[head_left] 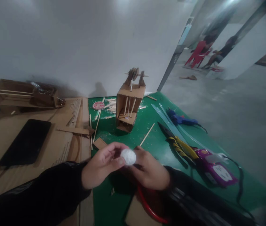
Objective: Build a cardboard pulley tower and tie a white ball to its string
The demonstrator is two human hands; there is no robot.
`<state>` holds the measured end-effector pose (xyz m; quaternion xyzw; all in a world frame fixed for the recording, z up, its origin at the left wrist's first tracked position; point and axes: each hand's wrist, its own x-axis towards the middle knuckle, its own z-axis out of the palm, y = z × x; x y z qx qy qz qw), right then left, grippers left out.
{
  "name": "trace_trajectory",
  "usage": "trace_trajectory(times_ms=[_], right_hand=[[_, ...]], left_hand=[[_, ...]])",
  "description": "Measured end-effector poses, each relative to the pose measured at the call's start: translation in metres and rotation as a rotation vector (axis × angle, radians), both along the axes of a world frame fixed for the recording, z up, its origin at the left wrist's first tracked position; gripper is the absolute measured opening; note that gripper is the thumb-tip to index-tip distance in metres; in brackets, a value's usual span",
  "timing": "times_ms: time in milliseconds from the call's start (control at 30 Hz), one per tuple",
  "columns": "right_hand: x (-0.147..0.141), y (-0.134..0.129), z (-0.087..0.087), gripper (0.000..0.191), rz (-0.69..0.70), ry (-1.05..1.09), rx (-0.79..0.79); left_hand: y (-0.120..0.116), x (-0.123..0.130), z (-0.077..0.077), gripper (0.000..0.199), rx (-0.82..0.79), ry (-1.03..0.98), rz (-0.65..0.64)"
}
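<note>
The left hand [103, 166] pinches a white ball [128, 156] at six o'clock from centre, with the right hand [151, 171], its grip unclear, at the ball's four o'clock and a cardboard model [134, 92] at its twelve.

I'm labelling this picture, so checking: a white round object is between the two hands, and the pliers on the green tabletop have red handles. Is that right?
Not quite: the pliers on the green tabletop have yellow and black handles, not red, as the head view shows. The white round object is between the left hand and the right hand.
</note>
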<state>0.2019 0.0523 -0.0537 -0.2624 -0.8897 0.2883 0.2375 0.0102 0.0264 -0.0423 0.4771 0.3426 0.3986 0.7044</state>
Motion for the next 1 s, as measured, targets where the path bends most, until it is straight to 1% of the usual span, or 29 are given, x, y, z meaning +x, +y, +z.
trace_trajectory(times_ms=[100, 200, 267, 333, 433, 533, 600, 667, 767, 867, 1000], right_hand=[[0.004, 0.01, -0.005, 0.027, 0.039, 0.017, -0.101], [0.01, 0.02, -0.004, 0.024, 0.069, -0.021, -0.156], [0.013, 0.026, 0.002, 0.021, 0.054, -0.066, -0.158], [0.014, 0.028, 0.009, 0.02, 0.025, -0.11, -0.158], [0.014, 0.027, 0.021, 0.021, -0.059, -0.123, -0.194], [0.012, 0.021, 0.031, 0.02, -0.125, -0.067, -0.242], [0.011, 0.016, 0.036, 0.021, -0.145, -0.022, -0.221], [0.01, 0.009, 0.039, 0.02, -0.156, 0.0, -0.145], [0.007, -0.001, 0.04, 0.017, -0.095, 0.002, -0.004], [0.003, -0.01, 0.036, 0.016, -0.018, -0.018, 0.066], [-0.002, -0.015, 0.024, 0.017, 0.007, -0.051, 0.06]], left_hand=[[-0.005, 0.001, 0.003, 0.032, 0.021, 0.037, -0.062], [-0.007, 0.002, 0.002, 0.031, 0.035, 0.107, -0.1], [-0.007, 0.003, -0.002, 0.028, 0.036, 0.176, -0.097], [-0.007, 0.005, -0.006, 0.026, -0.002, 0.214, -0.084], [-0.007, 0.008, -0.014, 0.028, -0.085, 0.207, -0.05], [-0.004, 0.009, -0.019, 0.031, -0.134, 0.172, -0.006], [-0.001, 0.009, -0.019, 0.033, -0.141, 0.125, 0.032], [0.001, 0.009, -0.016, 0.034, -0.125, 0.098, 0.069], [0.003, 0.008, -0.01, 0.036, -0.1, 0.095, 0.099], [0.003, 0.008, -0.009, 0.041, -0.088, 0.058, 0.137], [0.003, 0.007, -0.01, 0.036, -0.095, 0.001, 0.194]])
